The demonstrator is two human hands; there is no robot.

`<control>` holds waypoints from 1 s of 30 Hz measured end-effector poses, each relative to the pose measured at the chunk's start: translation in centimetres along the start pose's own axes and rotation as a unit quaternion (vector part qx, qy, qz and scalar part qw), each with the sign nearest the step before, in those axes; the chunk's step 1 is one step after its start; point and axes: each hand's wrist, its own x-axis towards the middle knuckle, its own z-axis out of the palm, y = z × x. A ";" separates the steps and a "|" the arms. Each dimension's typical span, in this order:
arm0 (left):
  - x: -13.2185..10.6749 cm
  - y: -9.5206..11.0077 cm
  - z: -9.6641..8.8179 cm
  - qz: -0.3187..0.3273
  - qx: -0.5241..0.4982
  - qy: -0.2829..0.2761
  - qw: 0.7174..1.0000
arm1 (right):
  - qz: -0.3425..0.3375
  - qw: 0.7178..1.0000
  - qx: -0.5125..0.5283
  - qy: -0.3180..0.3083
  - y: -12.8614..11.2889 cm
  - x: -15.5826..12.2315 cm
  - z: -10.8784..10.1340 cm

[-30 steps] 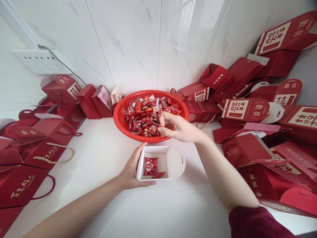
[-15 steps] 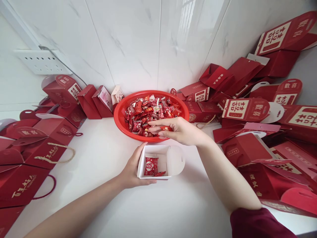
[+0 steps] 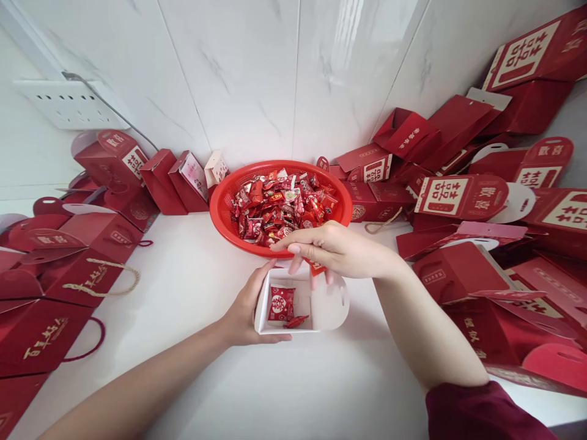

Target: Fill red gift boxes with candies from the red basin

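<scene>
My left hand [image 3: 252, 308] is closed around the left side of a small paper gift box [image 3: 314, 305], whose white inside faces up and whose rounded flap points right. A square red candy packet [image 3: 281, 303] and a smaller red wrapped candy [image 3: 297, 321] lie in it. Over the box's far edge hovers my right hand [image 3: 328, 247], fingers curled round a red wrapped candy [image 3: 315, 267] that shows below the palm. Just beyond stands a round red plastic basket [image 3: 220, 223], heaped with red-wrapped candies [image 3: 284, 205].
Red gift boxes [image 3: 98, 244] with cord handles crowd the left side. More red boxes [image 3: 463, 195] are piled on the right. A tiled wall [image 3: 247, 79] rises behind the basket, with a socket strip [image 3: 68, 104] at the left.
My right hand has come back from the candies in the basket to above the box's far edge, carrying a red candy. My left hand still holds the box.
</scene>
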 end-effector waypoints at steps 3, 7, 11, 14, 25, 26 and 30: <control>0.0 -0.1 0.1 0.008 -0.004 -0.005 1.000 | -0.012 1.000 -0.023 -0.005 -0.5 -0.2 0.0; 0.1 0.0 0.1 0.003 -0.015 -0.018 1.000 | -0.014 0.999 -0.039 -0.008 -0.7 -0.4 -0.1; 0.3 0.2 0.0 0.009 -0.026 -0.015 1.000 | -0.010 0.998 -0.057 -0.034 -0.5 -0.4 -0.1; 0.5 0.4 0.1 0.009 -0.045 -0.017 0.999 | -0.012 0.995 -0.075 -0.057 -0.4 -0.4 0.0; 1.0 -0.1 0.1 -0.047 -0.091 -0.050 0.994 | -0.041 0.982 -0.153 0.107 -0.9 -2.6 0.1; 0.9 -0.1 0.0 -0.044 -0.067 -0.056 0.995 | -0.045 0.979 -0.149 0.129 -1.0 -3.0 0.2; 0.4 0.4 -0.4 -0.045 -0.042 -0.119 0.991 | -0.049 0.966 -0.139 0.214 0.0 -4.9 1.5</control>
